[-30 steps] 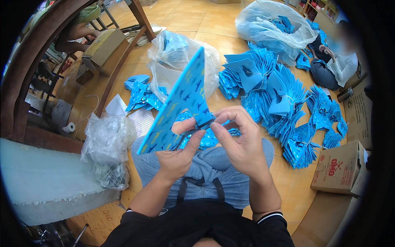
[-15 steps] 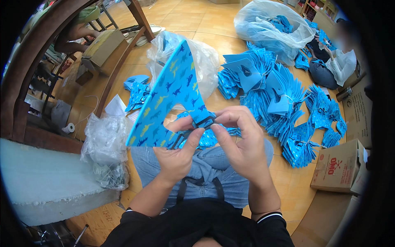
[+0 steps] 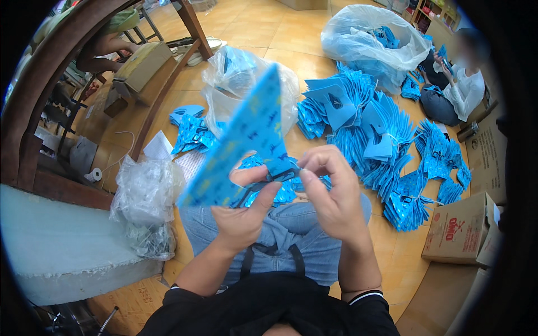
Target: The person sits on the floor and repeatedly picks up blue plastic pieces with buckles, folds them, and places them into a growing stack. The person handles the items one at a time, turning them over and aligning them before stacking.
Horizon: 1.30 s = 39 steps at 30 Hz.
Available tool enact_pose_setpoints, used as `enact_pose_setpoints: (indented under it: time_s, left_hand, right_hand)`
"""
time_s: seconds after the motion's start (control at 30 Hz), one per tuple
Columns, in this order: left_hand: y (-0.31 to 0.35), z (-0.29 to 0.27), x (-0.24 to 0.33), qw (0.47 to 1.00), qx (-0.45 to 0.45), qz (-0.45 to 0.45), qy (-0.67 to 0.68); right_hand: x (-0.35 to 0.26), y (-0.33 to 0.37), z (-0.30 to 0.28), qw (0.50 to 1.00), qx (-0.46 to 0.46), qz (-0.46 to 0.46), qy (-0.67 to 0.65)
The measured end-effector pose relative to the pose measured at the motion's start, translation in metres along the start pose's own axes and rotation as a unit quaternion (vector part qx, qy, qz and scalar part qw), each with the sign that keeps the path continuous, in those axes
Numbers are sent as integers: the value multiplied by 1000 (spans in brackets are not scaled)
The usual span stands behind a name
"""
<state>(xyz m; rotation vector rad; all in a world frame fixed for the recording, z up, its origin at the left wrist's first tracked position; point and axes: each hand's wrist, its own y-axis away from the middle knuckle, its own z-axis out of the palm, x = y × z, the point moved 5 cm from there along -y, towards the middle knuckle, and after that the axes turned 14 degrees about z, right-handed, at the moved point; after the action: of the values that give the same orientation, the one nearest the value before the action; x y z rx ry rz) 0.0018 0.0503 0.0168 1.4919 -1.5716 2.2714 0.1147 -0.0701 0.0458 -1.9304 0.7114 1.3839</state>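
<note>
Both hands meet over the lap, the left hand [image 3: 242, 215] and right hand [image 3: 330, 193] each with a grip pinched on a blue paper triangle [image 3: 241, 143] that tilts up toward eleven o'clock, with heaps of blue pieces [image 3: 386, 151] on the floor at two o'clock

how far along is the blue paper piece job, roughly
Done, it seems: fanned bundles of blue pieces stacked on the floor. In hand: the left hand and right hand pinch one blue patterned piece at its black part. Left, probably: loose blue pieces beside the clear plastic bag; the share is unclear.
</note>
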Motion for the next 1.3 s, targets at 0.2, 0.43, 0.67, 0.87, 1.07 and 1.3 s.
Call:
enact_pose_setpoints:
  time_s: [0.2, 0.43, 0.67, 0.87, 1.07, 1.3]
  left_hand:
    - [-5, -1, 1, 996, 33, -62, 50]
    - [-5, 0, 5, 1000, 6, 21, -7]
    - [-9, 3, 14, 999, -27, 43, -9]
    - [-6, -2, 8, 990, 34, -104, 83]
    - [-10, -3, 7, 994, 27, -71, 73]
    - [-7, 0, 10, 998, 4, -52, 40]
  right_hand:
    - [-13, 2, 1, 998, 25, -56, 6]
    - [-23, 1, 6, 994, 39, -88, 51]
    - [-18, 2, 2, 995, 13, -70, 72]
    - [-13, 2, -1, 999, 1, -40, 5]
    - [-19, 5, 2, 998, -1, -62, 24]
    - [-22, 3, 4, 996, 4, -71, 47]
